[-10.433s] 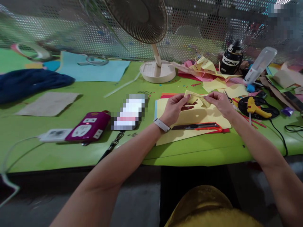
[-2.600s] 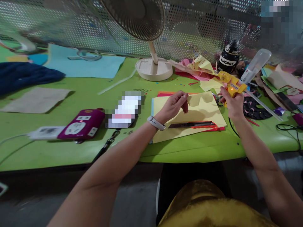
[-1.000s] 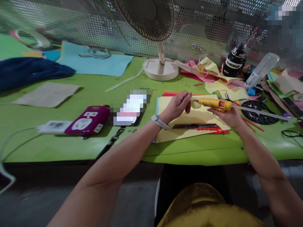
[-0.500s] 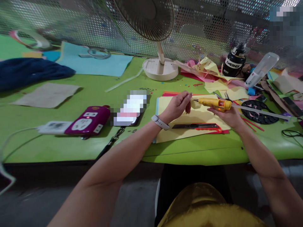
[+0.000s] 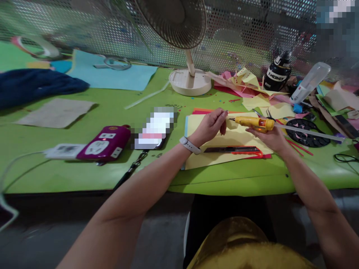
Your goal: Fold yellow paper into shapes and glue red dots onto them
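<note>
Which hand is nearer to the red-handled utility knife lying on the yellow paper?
Right. The right hand, holding the yellow glue gun, hovers just above the utility knife at its red end. The left hand is farther, up and left of the blade tip.

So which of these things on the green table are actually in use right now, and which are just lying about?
In use:
right hand holding the glue gun
left hand pinching the small yellow paper piece
yellow sheet beneath both hands

Lying about:
box cutter
fan
purple power strip
black bottle
paper scraps
blue cloth
</note>
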Available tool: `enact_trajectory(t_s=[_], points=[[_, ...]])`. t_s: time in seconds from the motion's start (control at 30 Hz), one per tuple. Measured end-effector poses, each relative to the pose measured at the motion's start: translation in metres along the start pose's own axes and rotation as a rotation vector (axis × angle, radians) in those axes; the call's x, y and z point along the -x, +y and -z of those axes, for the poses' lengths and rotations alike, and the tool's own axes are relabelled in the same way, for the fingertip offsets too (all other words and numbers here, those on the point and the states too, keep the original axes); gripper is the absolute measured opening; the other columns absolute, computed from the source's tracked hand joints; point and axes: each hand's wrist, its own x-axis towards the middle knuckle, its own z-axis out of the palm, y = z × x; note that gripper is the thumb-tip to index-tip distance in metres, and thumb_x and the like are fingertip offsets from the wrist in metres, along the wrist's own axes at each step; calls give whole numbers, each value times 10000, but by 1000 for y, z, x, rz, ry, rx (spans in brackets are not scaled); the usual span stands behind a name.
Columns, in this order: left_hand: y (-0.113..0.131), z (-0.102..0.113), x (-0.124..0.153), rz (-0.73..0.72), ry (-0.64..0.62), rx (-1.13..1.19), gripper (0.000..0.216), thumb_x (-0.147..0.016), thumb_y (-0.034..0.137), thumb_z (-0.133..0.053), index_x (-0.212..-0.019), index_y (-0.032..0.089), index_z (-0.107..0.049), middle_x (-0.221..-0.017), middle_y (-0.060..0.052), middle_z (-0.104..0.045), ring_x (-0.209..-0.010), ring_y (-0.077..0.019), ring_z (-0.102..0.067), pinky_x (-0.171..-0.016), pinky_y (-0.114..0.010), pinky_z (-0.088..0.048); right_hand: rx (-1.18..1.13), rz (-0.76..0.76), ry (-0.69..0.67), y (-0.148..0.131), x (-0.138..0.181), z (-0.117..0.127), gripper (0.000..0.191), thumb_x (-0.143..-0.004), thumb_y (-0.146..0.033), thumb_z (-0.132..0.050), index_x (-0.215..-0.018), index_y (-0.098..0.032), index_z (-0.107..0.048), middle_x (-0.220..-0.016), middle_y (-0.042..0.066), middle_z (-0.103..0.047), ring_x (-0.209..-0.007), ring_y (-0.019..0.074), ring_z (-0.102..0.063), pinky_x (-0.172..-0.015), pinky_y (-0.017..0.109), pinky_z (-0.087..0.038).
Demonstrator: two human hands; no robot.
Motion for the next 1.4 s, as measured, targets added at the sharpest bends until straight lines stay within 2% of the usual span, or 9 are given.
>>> enact_trajectory(t_s=[0.23, 0.43, 0.73, 0.83, 1.03, 1.2, 1.27, 1.33, 1.4], points=[[0, 0, 0, -10, -6, -6, 433, -1023, 533, -433, -708, 235, -433, -515, 22, -596, -479, -111, -513, -609, -256, -437, 25, 25, -4, 0, 0, 1, 341, -599, -351, -913, -801, -228, -668, -860, -22, -734, -924, 223, -753, -933, 415, -627], [1, 0, 0, 6, -5, 27, 425, -1014, 540, -455, -719, 234, -445, -515, 20, -598, -475, -114, -521, -589, -256, -445, 3, 63, -11, 1, -1, 0, 316, -632, -344, -898, -812, -235, -662, -887, -18, -754, -938, 235, -758, -950, 450, -628], [1, 0, 0, 0, -7, 21, 423, -1019, 537, -437, -726, 231, -432, -512, 24, -593, -467, -105, -530, -554, -230, -439, 71, 64, -32, 7, -2, 5, 375, -633, -455, -902, -801, -248, -639, -888, -7, -744, -966, 281, -755, -972, 507, -619], [1, 0, 0, -13, -9, 14, 426, -1023, 536, -430, -727, 230, -432, -511, 25, -594, -468, -103, -532, -560, -230, -443, 95, 82, -27, 9, -3, 6, 375, -640, -488, -892, -800, -258, -642, -875, -11, -738, -936, 272, -755, -940, 504, -635], [-1, 1, -1, -16, -8, 73, 459, -1000, 599, -441, -728, 229, -440, -515, 20, -595, -462, -104, -535, -535, -231, -435, 180, 254, 156, 5, 0, 11, 376, -710, -571, -830, -893, -286, -667, -864, 5, -720, -856, 241, -738, -815, 454, -662], [-8, 1, -2, 13, -18, 54, 491, -987, 623, -452, -708, 220, -469, -510, 11, -599, -469, -104, -534, -537, -226, -432, 219, 278, 344, -6, -9, 24, 432, -773, -667, -733, -923, -273, -639, -846, 27, -710, -714, 219, -723, -654, 412, -663], [-11, 1, -2, 25, -30, 36, 504, -982, 630, -457, -696, 216, -482, -509, 9, -603, -470, -106, -538, -546, -228, -441, 314, 286, 381, -11, -15, 37, 424, -805, -669, -699, -943, -272, -638, -880, 51, -719, -815, 248, -733, -730, 435, -659], [-14, 2, -3, 52, -42, 53, 505, -965, 652, -470, -704, 220, -478, -510, 12, -605, -459, -112, -543, -514, -229, -432, 457, 329, 409, -18, -18, 54, 416, -822, -639, -695, -1016, -277, -634, -1029, 76, -727, -998, 279, -715, -878, 466, -622], [-17, 2, -3, 70, -48, 51, 496, -965, 643, -476, -707, 219, -485, -516, 8, -613, -457, -114, -552, -505, -228, -432, 650, 312, 381, -23, -15, 77, 423, -841, -605, -682, -1098, -278, -610, -1137, 83, -711, -1112, 297, -676, -959, 483, -570]])
